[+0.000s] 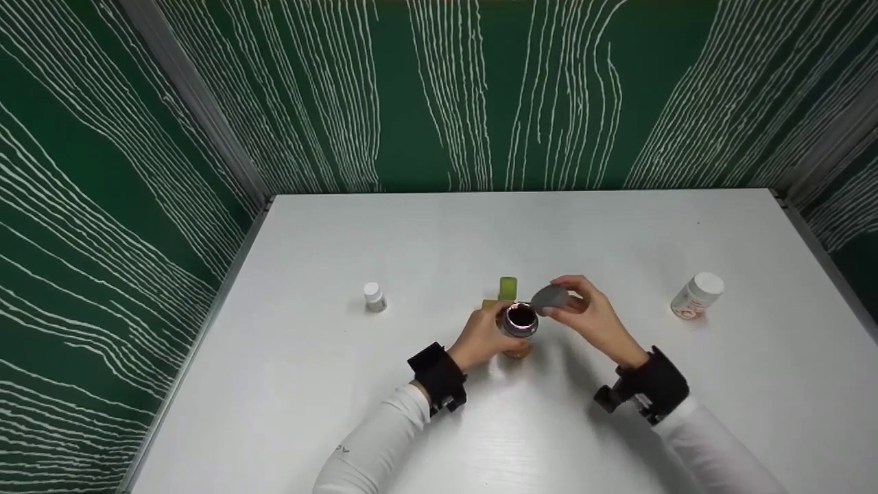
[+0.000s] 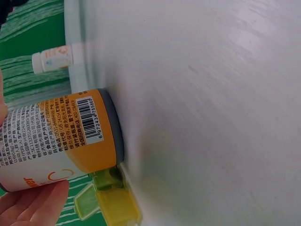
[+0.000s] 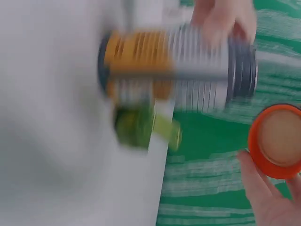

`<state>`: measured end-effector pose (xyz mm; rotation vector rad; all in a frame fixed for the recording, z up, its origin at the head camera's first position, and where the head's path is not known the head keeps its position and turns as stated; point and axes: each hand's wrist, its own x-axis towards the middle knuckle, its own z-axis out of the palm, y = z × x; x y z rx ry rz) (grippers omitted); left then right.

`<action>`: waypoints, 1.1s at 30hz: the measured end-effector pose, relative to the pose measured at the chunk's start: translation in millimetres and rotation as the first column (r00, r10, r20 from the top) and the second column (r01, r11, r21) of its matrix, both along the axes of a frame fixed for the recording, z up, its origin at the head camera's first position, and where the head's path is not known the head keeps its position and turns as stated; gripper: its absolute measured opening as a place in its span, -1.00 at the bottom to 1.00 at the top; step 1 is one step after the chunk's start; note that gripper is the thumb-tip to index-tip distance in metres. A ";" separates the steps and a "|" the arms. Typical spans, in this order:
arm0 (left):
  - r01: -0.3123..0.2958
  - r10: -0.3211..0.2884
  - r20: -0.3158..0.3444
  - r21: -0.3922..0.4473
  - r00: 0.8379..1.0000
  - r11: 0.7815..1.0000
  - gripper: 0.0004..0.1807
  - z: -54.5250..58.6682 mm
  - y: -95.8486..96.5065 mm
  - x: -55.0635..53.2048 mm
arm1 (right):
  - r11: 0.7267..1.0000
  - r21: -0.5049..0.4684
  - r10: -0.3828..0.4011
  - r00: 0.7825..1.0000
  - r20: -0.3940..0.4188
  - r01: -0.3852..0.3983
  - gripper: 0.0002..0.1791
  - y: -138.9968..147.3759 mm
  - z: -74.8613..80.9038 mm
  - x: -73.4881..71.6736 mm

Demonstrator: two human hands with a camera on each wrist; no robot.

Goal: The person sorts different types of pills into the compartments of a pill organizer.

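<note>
Green walls [image 1: 394, 103] edge a white table [image 1: 439, 240]; left grip [image 1: 480, 336] holds a bottle [image 2: 56, 139], right grip [image 1: 588, 314] a lid [image 1: 550, 297].

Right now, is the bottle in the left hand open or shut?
Open. The bottle has no lid on its round mouth in the head view; the right hand holds the lid beside it.

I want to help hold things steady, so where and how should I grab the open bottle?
Grip the open bottle round its body, below its open top, probably from the near left, where the left hand holds it. Its round sides suit a wrapping grip, and its top faces up. The right hand holds the lid on the other side; the green and yellow container sits just beyond.
</note>
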<state>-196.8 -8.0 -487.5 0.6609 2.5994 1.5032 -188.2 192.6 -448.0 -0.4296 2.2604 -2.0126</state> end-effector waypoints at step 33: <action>0.008 -0.009 -0.043 -0.025 0.999 1.000 -0.39 -1.7 -1.6 1.3 | 0.985 0.141 -0.071 0.981 -0.180 0.097 -0.40 -37.2 -20.9 16.3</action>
